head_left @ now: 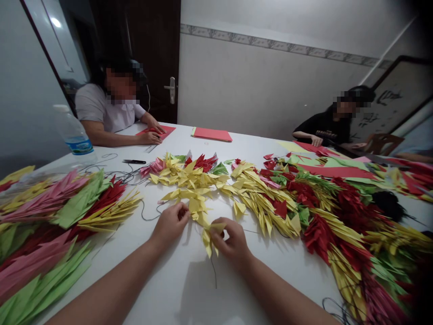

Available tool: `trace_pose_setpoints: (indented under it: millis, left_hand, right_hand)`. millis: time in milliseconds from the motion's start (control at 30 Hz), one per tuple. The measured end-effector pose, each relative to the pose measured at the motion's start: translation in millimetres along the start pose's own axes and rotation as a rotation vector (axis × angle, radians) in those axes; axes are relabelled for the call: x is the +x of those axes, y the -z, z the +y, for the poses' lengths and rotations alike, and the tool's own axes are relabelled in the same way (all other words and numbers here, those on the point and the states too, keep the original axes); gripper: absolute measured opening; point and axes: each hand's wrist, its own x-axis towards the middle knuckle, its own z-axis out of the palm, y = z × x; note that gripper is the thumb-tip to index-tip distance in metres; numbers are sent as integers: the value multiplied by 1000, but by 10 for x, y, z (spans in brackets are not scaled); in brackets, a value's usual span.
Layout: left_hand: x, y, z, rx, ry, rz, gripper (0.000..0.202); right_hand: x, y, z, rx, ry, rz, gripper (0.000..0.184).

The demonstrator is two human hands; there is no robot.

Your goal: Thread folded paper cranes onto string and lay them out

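Observation:
My left hand (171, 223) and my right hand (230, 241) are both closed in pinches on a chain of folded yellow paper pieces (203, 221) that lies on the white table (189, 280). The left hand grips the chain's upper part, the right hand its lower end near a thin dark wire (214, 271). More yellow folded pieces (189, 178) are heaped just beyond my hands.
Rows of pink, green, red and yellow folded paper (50, 216) fill the left; a bigger mixed pile (324, 212) fills the right. A water bottle (74, 135), a pen (134, 161) and red sheets (212, 133) lie further back. Two other people sit at the far side.

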Motion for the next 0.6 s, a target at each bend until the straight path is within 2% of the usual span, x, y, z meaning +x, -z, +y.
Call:
trace_pose_setpoints:
  millis: [100,200,267,433,533,600]
  left_hand:
    - [1,7,8,2,10,4,15]
    - [-1,12,12,8,5,16,14]
    - [-5,11,13,18,5,18,13]
    - [-9,-12,16,153,21,35,8]
    - [-14,-3,30,227,1,111,10]
    - [-34,31,56,222,-39,202,12]
  right_hand:
    - [-3,-6,63,42,-132,207,14]
    - [-17,-37,131,57,-164,353,12]
    - [-29,-57,152,60,-177,355,10]
    - [-29,-52,94,-3,-180,262,10]
    - [-14,-26,46,-69,-120,227,11]
    - [-10,-14,29,-89,-73,221,13]
